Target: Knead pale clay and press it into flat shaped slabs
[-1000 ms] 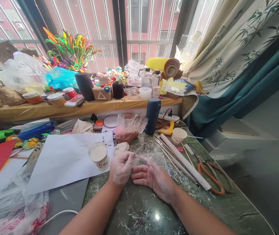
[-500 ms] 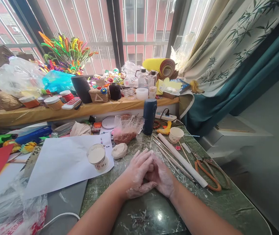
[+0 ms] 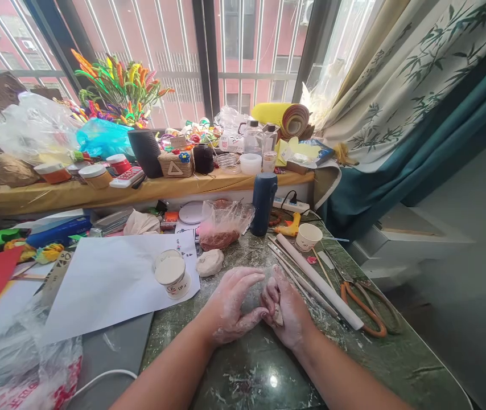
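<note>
Both of my hands are dusted white and held close together over the dark green marbled tabletop. My right hand is curled closed, and a small pale lump of clay peeks out between its fingers. Beside it, my left hand is open in a C-shape, thumb apart from the fingers and its tip close to the right hand's fingers. A larger flattened lump of white clay lies just beyond my left hand. Left of that stands a paper cup filled with something white, on a white sheet.
Right of my hands lie a white rolling rod, thin sticks, and orange-handled scissors. Farther back stand a paper cup, a yellow glue gun, a dark blue bottle and a plastic bag of reddish-brown material. White paper covers the left side.
My hands were cupped apart, then came together with the left laid over the right. Now the left has drawn back open, and the right is curled round the small lump of clay.
</note>
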A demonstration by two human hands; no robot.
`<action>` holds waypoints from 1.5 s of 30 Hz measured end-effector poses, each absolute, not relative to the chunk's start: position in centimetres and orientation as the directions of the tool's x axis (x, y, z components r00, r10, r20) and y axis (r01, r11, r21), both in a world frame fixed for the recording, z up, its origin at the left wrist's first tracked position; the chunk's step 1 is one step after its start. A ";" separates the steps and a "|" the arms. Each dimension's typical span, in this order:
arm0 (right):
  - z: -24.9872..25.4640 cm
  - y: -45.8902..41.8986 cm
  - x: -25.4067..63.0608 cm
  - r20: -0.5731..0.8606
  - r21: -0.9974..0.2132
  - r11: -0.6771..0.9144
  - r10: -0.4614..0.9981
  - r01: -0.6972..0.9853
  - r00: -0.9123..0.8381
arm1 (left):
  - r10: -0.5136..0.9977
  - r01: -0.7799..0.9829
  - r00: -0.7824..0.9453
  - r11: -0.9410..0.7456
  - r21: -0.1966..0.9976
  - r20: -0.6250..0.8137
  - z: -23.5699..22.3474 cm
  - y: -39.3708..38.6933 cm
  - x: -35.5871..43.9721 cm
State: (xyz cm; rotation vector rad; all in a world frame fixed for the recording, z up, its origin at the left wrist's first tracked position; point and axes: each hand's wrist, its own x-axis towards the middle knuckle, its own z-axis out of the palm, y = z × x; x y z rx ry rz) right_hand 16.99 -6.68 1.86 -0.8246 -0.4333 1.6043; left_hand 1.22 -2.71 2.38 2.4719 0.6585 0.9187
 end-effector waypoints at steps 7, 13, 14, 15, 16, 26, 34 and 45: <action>3.6 -7.0 16.8 -0.018 -0.604 -0.307 0.928 -0.735 -0.373 | 0.629 0.379 0.566 -0.773 0.510 0.533 2.8 -2.5 1.6; 2.6 -6.6 16.8 -0.158 -0.531 -0.427 0.898 -0.731 -0.410 | 0.861 0.425 0.308 -0.505 0.751 0.405 0.7 -1.5 0.9; 2.4 -6.5 16.7 -0.181 -0.520 -0.424 0.903 -0.742 -0.390 | 0.880 0.394 0.274 -0.471 0.789 0.388 0.5 -1.4 0.7; 2.3 -6.5 16.6 -0.194 -0.509 -0.422 0.906 -0.751 -0.377 | 0.891 0.358 0.250 -0.448 0.819 0.379 0.3 -1.4 0.6; 2.2 -6.5 16.5 -0.198 -0.498 -0.421 0.906 -0.758 -0.374 | 0.897 0.330 0.233 -0.437 0.837 0.377 0.3 -1.4 0.6; 2.3 -6.6 16.7 -0.160 -0.561 -0.409 0.907 -0.720 -0.390 | 0.647 0.369 0.583 -0.749 0.550 0.491 1.7 -2.7 1.7; 2.1 -6.9 17.0 -0.247 -0.712 -0.303 0.952 -0.634 -0.178 | 0.608 0.370 0.627 -0.782 0.501 0.486 1.9 -2.5 1.2; 2.2 -6.6 17.8 -0.213 -0.573 -0.185 0.974 -0.798 -0.073 | 0.615 0.394 0.519 -0.788 0.472 0.594 2.2 -2.6 1.1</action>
